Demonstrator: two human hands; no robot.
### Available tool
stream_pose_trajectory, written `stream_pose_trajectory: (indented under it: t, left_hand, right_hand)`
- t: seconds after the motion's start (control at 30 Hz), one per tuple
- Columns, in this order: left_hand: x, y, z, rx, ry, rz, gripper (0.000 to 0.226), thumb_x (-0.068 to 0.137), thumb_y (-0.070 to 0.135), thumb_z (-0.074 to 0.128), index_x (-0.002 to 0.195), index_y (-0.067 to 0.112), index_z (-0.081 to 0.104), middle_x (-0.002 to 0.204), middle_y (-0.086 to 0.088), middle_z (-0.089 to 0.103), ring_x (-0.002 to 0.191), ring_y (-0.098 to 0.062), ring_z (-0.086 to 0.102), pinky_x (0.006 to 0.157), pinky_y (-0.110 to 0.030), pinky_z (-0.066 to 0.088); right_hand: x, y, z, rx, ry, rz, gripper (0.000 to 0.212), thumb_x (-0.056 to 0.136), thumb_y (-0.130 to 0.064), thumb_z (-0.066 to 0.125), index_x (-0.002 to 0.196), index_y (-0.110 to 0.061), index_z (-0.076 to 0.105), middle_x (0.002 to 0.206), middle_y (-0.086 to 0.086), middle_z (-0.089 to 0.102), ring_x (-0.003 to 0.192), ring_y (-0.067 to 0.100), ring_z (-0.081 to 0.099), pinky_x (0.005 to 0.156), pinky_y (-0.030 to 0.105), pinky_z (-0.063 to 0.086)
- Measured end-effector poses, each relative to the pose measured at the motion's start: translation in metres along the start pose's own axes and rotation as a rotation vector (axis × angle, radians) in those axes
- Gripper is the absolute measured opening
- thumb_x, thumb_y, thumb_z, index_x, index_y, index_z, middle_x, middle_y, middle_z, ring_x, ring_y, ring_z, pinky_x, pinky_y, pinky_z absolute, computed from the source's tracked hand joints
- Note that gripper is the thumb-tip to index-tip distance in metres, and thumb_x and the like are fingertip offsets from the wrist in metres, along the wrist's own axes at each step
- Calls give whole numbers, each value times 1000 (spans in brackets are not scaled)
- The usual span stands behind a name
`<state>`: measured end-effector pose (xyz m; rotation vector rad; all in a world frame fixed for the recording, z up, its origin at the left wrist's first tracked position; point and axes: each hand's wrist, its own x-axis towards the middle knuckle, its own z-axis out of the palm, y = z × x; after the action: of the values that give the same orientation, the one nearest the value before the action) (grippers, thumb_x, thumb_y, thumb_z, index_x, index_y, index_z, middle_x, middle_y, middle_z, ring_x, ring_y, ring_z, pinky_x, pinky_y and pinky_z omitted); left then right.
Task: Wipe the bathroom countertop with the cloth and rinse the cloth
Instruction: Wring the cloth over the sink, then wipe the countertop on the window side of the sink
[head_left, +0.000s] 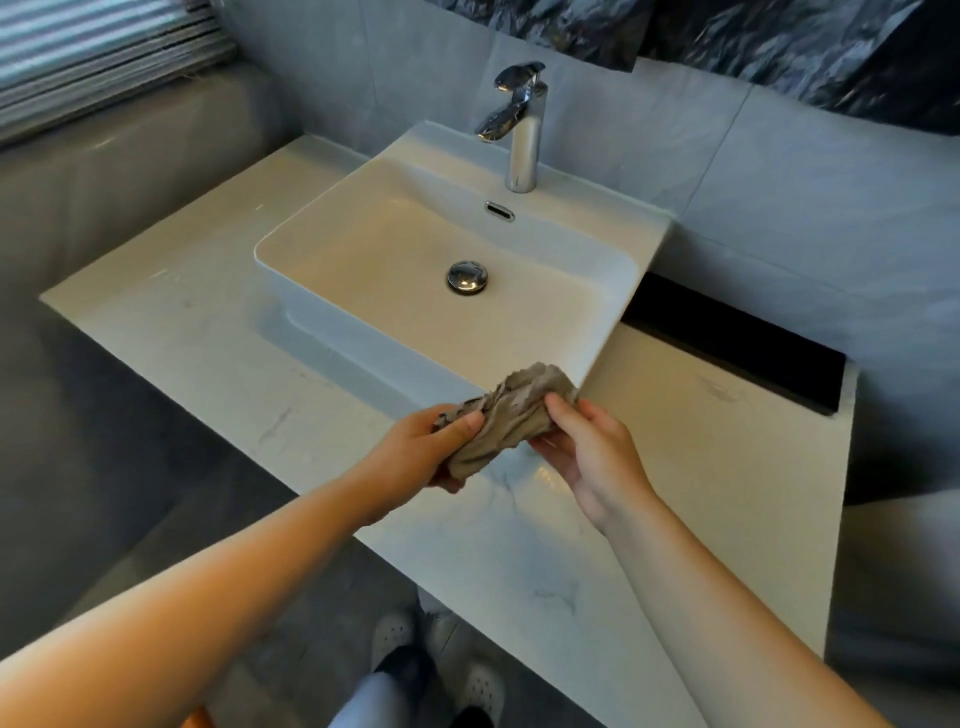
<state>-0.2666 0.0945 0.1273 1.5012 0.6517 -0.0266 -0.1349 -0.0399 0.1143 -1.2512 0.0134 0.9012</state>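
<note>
A shiny tap (519, 124) stands behind the white sink (363, 332). The left hand (421, 447) and right hand (592, 452) both pinch the scrunched brown cloth (509, 415) above the countertop (208, 353).

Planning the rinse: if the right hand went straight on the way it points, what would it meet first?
Beyond the cloth it grips, the right hand would likely meet the sink's near rim; its height over the countertop is unclear.

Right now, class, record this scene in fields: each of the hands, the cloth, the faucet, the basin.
left hand: grips the cloth at its left end
right hand: holds its right end
cloth: brown, crumpled, held over the countertop by the basin's near corner
faucet: chrome, no water visibly running
basin: white, no standing water seen, drain plug at centre
</note>
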Motion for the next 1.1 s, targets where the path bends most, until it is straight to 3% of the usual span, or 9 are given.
stream_pose_trajectory:
  t: [0.17, 0.27, 0.37, 0.43, 0.53, 0.7, 0.83, 0.93, 1.1]
  left_hand:
    - [-9, -23, 2, 44, -31, -176, 35, 99, 39, 40, 91, 7, 53, 65, -8, 66, 53, -19, 59, 56, -32, 55]
    - [-8, -55, -21, 519, 119, -92, 30, 97, 39, 41, 95, 15, 58, 84, -2, 68, 73, -18, 64, 77, -41, 56]
    - [-11, -80, -49, 752, 184, -32, 27, 95, 39, 44, 92, 18, 61, 88, 1, 64, 80, -15, 60, 79, -38, 53]
    - [-13, -93, -66, 820, 197, -8, 24, 95, 35, 45, 94, 17, 61, 92, 2, 62, 81, -12, 58, 77, -31, 52]
    - [-14, -111, -91, 912, 215, 63, 21, 95, 31, 48, 101, 16, 63, 100, 1, 62, 85, -11, 57, 80, -25, 50]
    - [-9, -134, -128, 1007, 192, 112, 32, 95, 32, 50, 121, 15, 58, 126, -1, 54, 113, -19, 51, 99, -31, 42]
    - [-4, -152, -151, 1182, 122, 133, 50, 95, 36, 49, 138, 10, 46, 148, -8, 38, 138, -29, 31, 112, -39, 26]
    - [-1, -166, -170, 1296, 83, 150, 61, 94, 45, 43, 144, 11, 38, 154, -11, 29, 143, -34, 22, 115, -49, 22]
    - [-1, -176, -193, 1371, -13, 178, 72, 87, 55, 23, 144, 14, 39, 153, -7, 32, 139, -32, 30, 111, -50, 28]
  right_hand:
    - [-5, 23, -1, -95, 62, -41, 19, 99, -17, 48, 105, -10, 65, 98, 11, 73, 90, 21, 70, 74, 32, 56]
    - [2, 39, -16, -451, 200, -151, 17, 95, -25, 55, 93, -12, 65, 94, 10, 72, 87, 22, 68, 76, 36, 56]
    - [-4, 57, -20, -772, 306, -257, 30, 89, -30, 63, 70, -7, 58, 67, 3, 62, 62, 17, 56, 54, 14, 42]
    - [-4, 74, -17, -917, 386, -307, 37, 88, -31, 64, 59, -12, 50, 56, -1, 53, 53, 13, 46, 44, 15, 35]
    - [9, 108, -14, -1072, 517, -351, 32, 89, -33, 61, 63, -16, 53, 64, 0, 58, 59, 17, 53, 48, 23, 32]
    - [38, 146, 12, -1089, 766, -339, 23, 90, -27, 61, 79, -8, 63, 86, 8, 59, 72, 21, 49, 61, 27, 30]
    - [55, 162, 39, -1097, 812, -398, 18, 89, -22, 64, 85, -4, 66, 89, 12, 60, 83, 29, 56, 65, 27, 34]
    - [64, 176, 58, -1203, 775, -473, 17, 89, -20, 64, 89, -3, 67, 92, 13, 63, 86, 31, 59, 69, 27, 37]
    - [71, 188, 97, -1165, 753, -436, 20, 89, -26, 64, 87, -6, 68, 90, 8, 63, 78, 23, 57, 63, 22, 29]
